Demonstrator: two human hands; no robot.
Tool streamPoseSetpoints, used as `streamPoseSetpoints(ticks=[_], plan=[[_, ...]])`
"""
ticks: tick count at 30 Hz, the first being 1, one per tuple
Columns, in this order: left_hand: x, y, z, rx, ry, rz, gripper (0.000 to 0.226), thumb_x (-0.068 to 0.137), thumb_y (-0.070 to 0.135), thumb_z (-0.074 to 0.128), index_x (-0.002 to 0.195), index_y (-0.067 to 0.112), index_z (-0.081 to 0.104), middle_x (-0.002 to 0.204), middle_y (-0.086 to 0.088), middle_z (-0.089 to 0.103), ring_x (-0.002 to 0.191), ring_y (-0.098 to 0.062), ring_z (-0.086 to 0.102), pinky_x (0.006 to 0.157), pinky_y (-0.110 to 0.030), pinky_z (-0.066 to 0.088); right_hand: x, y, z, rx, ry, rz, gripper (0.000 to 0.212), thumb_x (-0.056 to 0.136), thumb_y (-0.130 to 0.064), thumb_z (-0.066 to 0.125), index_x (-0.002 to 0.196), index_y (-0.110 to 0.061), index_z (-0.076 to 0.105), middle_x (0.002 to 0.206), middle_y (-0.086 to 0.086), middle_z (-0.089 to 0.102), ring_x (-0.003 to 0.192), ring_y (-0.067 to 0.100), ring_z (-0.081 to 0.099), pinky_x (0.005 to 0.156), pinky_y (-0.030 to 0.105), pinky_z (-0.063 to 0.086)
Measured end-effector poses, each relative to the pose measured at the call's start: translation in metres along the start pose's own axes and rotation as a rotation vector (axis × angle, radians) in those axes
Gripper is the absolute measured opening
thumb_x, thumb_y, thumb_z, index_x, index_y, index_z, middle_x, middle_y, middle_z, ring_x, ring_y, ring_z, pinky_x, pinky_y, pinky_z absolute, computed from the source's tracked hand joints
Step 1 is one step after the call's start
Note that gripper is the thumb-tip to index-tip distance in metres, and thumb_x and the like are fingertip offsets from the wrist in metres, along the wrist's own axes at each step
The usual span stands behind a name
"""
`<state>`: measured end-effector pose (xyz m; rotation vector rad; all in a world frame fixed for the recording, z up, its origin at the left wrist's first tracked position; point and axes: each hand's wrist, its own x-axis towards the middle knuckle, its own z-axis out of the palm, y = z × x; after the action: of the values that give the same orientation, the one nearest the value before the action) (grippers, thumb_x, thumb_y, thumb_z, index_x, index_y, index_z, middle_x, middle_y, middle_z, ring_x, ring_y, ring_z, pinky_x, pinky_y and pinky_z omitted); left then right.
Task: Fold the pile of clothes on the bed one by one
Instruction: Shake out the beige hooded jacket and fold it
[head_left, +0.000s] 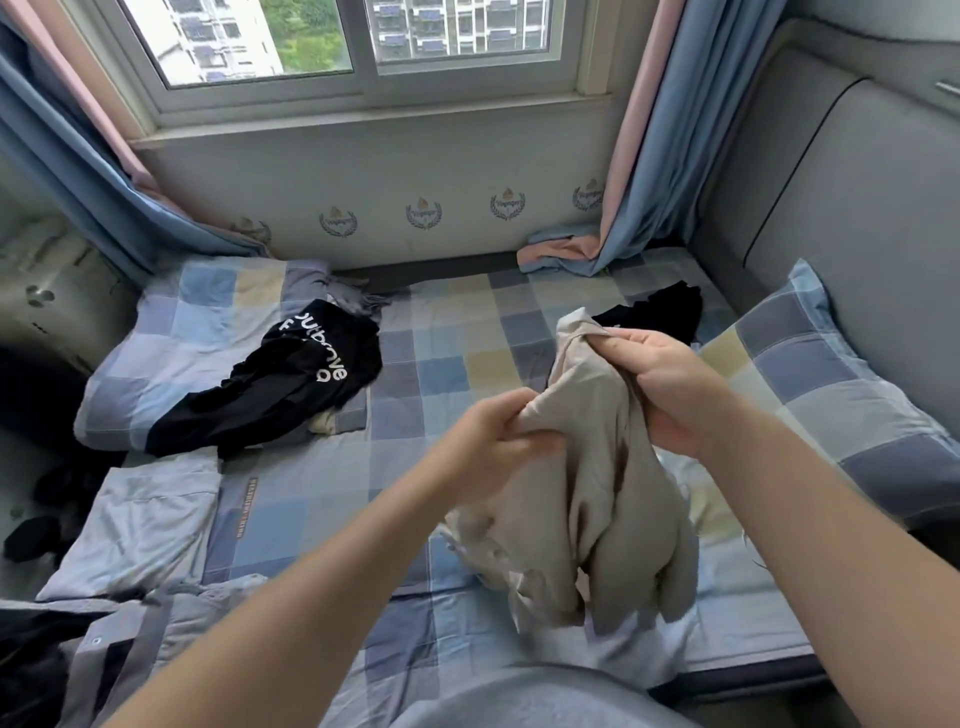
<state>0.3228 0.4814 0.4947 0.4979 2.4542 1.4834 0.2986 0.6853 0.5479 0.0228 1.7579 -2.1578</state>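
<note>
View: head camera, looking down over the bed.
Beige garment: held up off the checked bed sheet, bunched. Its lower part hangs onto a white garment at the near edge.
Left hand: fingers curled, pinching a fold at the cloth's left side.
Right hand: fingers closed round a gathered wad near the top. A peak of cloth sticks up above it.
Step in hand (judged): sorting out the piece, finding its edges before any fold.
To do it well: walk both hands along a hem to two matching corners, draw them apart so the cloth hangs flat, lay it on bare sheet mid-bed, then smooth and fold.
Risk: gripping wads keeps twists in; the hanging part may drag the white garment.
Containers: none in view; the bed holds everything.
On the bed: lettered black garment far left; second black garment beyond the right hand; pale blue garment near left, flattish, whether folded I cannot tell.
</note>
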Motion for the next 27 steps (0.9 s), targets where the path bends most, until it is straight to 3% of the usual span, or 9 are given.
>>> streamPoseSetpoints(ticks=[3, 6, 8, 12, 16, 19, 22, 24, 27], plan=[[0.003, 0.005, -0.001, -0.069, 0.135, 0.016, 0.03, 0.085, 0.032, 0.067, 0.078, 0.006, 0.055, 0.069, 0.004, 0.044, 0.066, -0.011, 0.039, 0.062, -0.033, 0.032, 0.002, 0.002, -0.013, -0.117, 0.083, -0.021, 0.026, 0.102, -0.022, 0.054, 0.098, -0.005, 0.073, 0.09, 0.014, 0.071, 0.08, 0.018, 0.065, 0.071, 0.026, 0.054], [0.0, 0.012, -0.019, -0.062, 0.087, -0.018, 0.031, 0.096, 0.034, 0.06, 0.069, 0.021, 0.053, 0.063, 0.008, 0.039, 0.06, -0.012, 0.037, 0.058, -0.031, 0.031, 0.002, 0.012, -0.035, -0.33, 0.147, -0.025, 0.026, 0.099, -0.027, 0.061, 0.097, -0.008, 0.077, 0.094, 0.018, 0.075, 0.082, 0.021, 0.065, 0.07, 0.029, 0.051], [-0.001, 0.017, -0.029, -0.068, 0.088, -0.058, 0.038, 0.104, 0.032, 0.053, 0.071, 0.014, 0.05, 0.063, 0.005, 0.036, 0.057, -0.015, 0.036, 0.054, -0.032, 0.033, 0.0, 0.022, -0.043, -0.382, 0.158, 0.016, 0.022, 0.093, -0.033, 0.068, 0.09, -0.013, 0.078, 0.083, 0.011, 0.073, 0.073, 0.017, 0.063, 0.059, 0.025, 0.049], [0.003, 0.024, -0.041, 0.024, 0.335, 0.018, 0.041, 0.106, 0.028, 0.049, 0.068, 0.013, 0.046, 0.056, 0.015, 0.035, 0.053, -0.006, 0.034, 0.051, -0.027, 0.029, 0.0, 0.034, -0.048, -0.382, 0.177, 0.033, 0.033, 0.074, -0.05, 0.076, 0.081, -0.018, 0.074, 0.076, 0.004, 0.068, 0.065, 0.014, 0.058, 0.054, 0.026, 0.044], [0.007, 0.022, -0.053, 0.068, 0.532, 0.013, 0.036, 0.107, 0.031, 0.045, 0.083, 0.012, 0.064, 0.069, 0.001, 0.059, 0.067, -0.012, 0.052, 0.066, -0.032, 0.042, 0.006, 0.042, -0.059, -0.549, 0.29, -0.096, 0.013, 0.085, -0.026, 0.078, 0.086, -0.018, 0.069, 0.079, -0.001, 0.065, 0.073, 0.01, 0.058, 0.064, 0.023, 0.046], [0.012, 0.021, -0.06, 0.078, 0.527, -0.146, 0.035, 0.107, 0.032, 0.044, 0.09, 0.015, 0.069, 0.079, 0.0, 0.066, 0.074, -0.012, 0.058, 0.073, -0.033, 0.044, 0.002, 0.047, -0.049, -0.783, 0.433, -0.23, 0.02, 0.086, -0.011, 0.075, 0.092, -0.024, 0.06, 0.097, 0.002, 0.06, 0.089, 0.018, 0.059, 0.079, 0.027, 0.048], [0.014, 0.027, -0.057, -0.084, 0.462, -0.149, 0.031, 0.107, 0.031, 0.046, 0.103, 0.02, 0.075, 0.088, 0.011, 0.071, 0.085, -0.004, 0.063, 0.081, -0.027, 0.049, -0.012, 0.053, -0.007, -0.573, 0.138, -0.266, 0.011, 0.089, -0.003, 0.071, 0.09, -0.013, 0.066, 0.086, 0.012, 0.068, 0.078, 0.025, 0.066, 0.075, 0.035, 0.055], [0.013, 0.036, -0.05, -0.158, 0.399, -0.111, 0.027, 0.107, 0.028, 0.048, 0.105, 0.02, 0.074, 0.091, 0.01, 0.072, 0.086, -0.002, 0.064, 0.082, -0.025, 0.05, -0.015, 0.068, 0.02, -0.521, -0.044, -0.233, 0.013, 0.09, -0.006, 0.069, 0.097, -0.017, 0.068, 0.092, 0.004, 0.072, 0.084, 0.016, 0.068, 0.078, 0.033, 0.055], [0.011, 0.05, -0.043, -0.232, 0.291, -0.063, 0.024, 0.107, 0.025, 0.049, 0.104, 0.02, 0.073, 0.094, 0.003, 0.073, 0.087, -0.005, 0.066, 0.081, -0.026, 0.053, -0.004, 0.091, 0.04, -0.533, 0.057, -0.256, 0.036, 0.089, -0.015, 0.072, 0.109, -0.041, 0.058, 0.106, -0.022, 0.065, 0.104, 0.005, 0.062, 0.089, 0.027, 0.05]])
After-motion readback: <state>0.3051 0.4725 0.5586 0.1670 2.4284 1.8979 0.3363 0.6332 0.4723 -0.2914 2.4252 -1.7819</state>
